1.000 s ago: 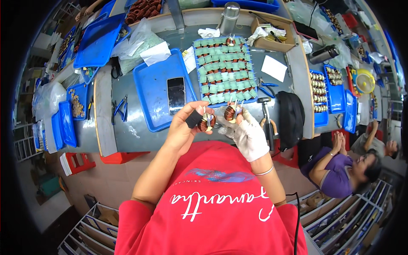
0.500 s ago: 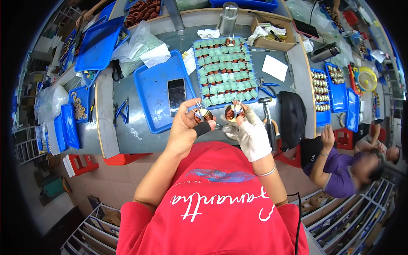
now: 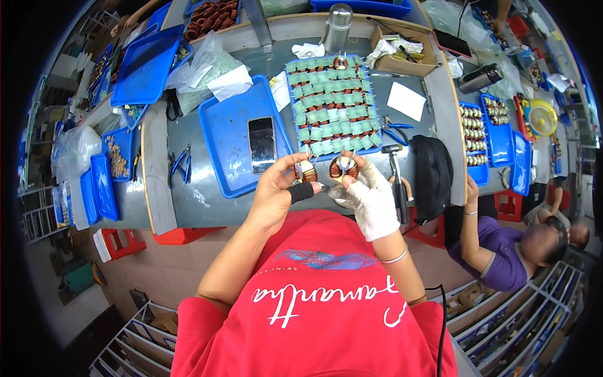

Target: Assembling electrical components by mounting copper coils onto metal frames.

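Note:
Copper-wound coils are held up side by side over the near edge of the bench. Between the fingers and thumb of my left hand (image 3: 276, 187), which wears a black thumb cover, is one coil (image 3: 306, 171). My right hand (image 3: 374, 204), in a white fingerless glove, grips the other coil (image 3: 343, 168), its pale inner side and windings showing. Thin wire ends stick up from both. Just beyond lies a blue tray (image 3: 382, 143) packed with rows of coils (image 3: 333, 103) bearing green pieces. A grey rounded thing (image 3: 339, 193) sits partly hidden behind my right hand.
Left of the coils, a phone (image 3: 262, 144) lies in a blue tray (image 3: 220, 169). Blue-handled pliers (image 3: 181, 166) rest farther left. On the right are cutters (image 3: 396, 131), a hammer (image 3: 396, 166) and a black bag (image 3: 431, 173). A steel flask (image 3: 338, 28) stands behind. Another person (image 3: 496, 251) sits at right.
Both coils have turned in my fingers, and the right one now shows more of its pale face. My hands stay nearly in place. The person at right has shifted an arm.

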`<action>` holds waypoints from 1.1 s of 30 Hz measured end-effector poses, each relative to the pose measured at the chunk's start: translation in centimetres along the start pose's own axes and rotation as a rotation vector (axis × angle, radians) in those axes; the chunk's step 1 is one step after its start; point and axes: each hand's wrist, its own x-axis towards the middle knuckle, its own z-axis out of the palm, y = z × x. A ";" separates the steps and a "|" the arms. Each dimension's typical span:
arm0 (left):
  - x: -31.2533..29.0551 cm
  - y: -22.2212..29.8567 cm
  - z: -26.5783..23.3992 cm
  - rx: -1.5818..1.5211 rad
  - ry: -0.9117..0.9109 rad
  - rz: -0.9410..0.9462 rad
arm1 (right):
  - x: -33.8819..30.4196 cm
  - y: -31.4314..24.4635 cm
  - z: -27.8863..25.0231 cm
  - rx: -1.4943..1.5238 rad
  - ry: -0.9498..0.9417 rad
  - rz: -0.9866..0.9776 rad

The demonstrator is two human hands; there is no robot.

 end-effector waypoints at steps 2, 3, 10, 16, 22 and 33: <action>0.0 -0.1 0.0 0.003 0.004 0.019 | 0.0 0.1 -0.1 -0.078 -0.011 -0.073; 0.1 -0.1 0.0 0.006 0.010 0.039 | 0.0 0.1 -0.1 -0.078 -0.010 -0.075; 0.4 -0.8 -0.9 -0.074 -0.076 0.033 | -0.1 0.1 -0.2 -0.077 -0.011 -0.093; 0.1 -0.5 -0.7 -0.056 -0.073 0.007 | -0.1 0.5 -0.3 -0.070 -0.004 -0.131; -0.3 0.0 0.1 -0.120 -0.108 0.040 | -0.4 0.0 0.1 -0.074 -0.010 -0.111; 0.0 0.0 -0.6 -0.311 -0.158 -0.008 | -0.2 -0.2 -0.1 0.070 -0.026 -0.049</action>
